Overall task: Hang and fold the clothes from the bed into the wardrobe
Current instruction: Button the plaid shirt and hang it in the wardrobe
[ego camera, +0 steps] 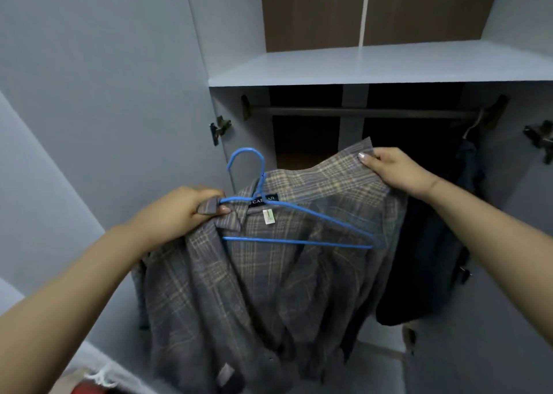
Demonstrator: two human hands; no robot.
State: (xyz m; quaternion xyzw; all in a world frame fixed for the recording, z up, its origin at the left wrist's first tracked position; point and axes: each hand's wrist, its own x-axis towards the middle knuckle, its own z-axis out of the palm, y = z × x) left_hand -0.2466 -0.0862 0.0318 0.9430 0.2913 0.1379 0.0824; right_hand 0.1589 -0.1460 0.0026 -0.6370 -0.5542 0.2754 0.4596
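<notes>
— Which step are you on?

— Getting the shirt (pixel 269 280) onto the hanger (pixel 294 224). I'm standing at the open wardrobe (pixel 380 64), and the shirt hangs in front of me, low in the middle of my view, below the rail (pixel 359 113).

— What are your hands doing?

— My left hand (pixel 182 211), at nine o'clock from the collar label, is clenched around the left end of the hanger together with a bit of the collar. My right hand (pixel 398 170), at about two o'clock, pinches the shirt's right shoulder between thumb and fingers and lifts it up.

— Is the shirt seated yet?

— I'd say no. The blue wire lies bare across the inside of the shirt, its right arm and bottom bar fully showing. The hook sticks up at eleven o'clock, free of the rail.

— So what comes next?

— I think the right shoulder has to be drawn over the right end of the hanger until the wire is covered. Then the collar needs straightening, so it sits around the neck of the hook.

— And after that?

— Lifting the hook to the rail at twelve o'clock. There's a dark garment (pixel 434 244) already hanging at three o'clock, so I'd aim for the open stretch to its left.
</notes>
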